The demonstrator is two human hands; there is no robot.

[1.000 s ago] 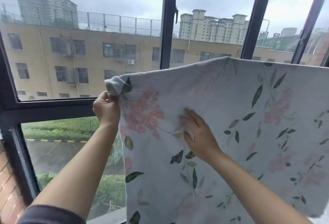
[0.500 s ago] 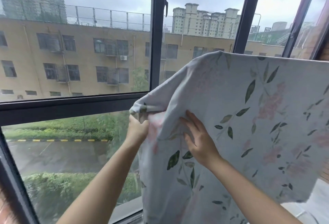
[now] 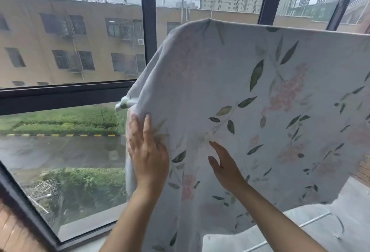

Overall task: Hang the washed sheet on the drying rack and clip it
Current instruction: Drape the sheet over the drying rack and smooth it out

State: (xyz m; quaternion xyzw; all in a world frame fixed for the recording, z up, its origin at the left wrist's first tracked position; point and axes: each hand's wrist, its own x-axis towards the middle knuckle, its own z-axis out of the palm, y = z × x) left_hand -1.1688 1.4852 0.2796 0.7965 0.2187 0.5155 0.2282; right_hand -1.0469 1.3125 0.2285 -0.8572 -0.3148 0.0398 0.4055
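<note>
The left hand lies with its back to the camera and its fingers straight, pointing up, flat against the sheet just beside the left edge of the cloth; it presses and does not grip, and its thumb I cannot make out. The left forearm rises to it from the bottom of the view, nearly upright. The right hand is lower and to the right, apart from the left one, also with straight, relaxed fingers that point up and to the left, the thumb spread away. It holds nothing, and whether its fingertips touch the cloth I cannot tell. Its forearm comes in from the lower right at a slant. The sheet is white with green leaves and pale pink flowers. It hangs in front of both hands, and its top edge runs from the middle of the view to the right border, folded over a support that is hidden under the cloth. Above the left hand a small rolled corner sticks out to the left. Behind stands a dark window frame, and through the glass show a beige building, a green hedge and a wet road
</note>
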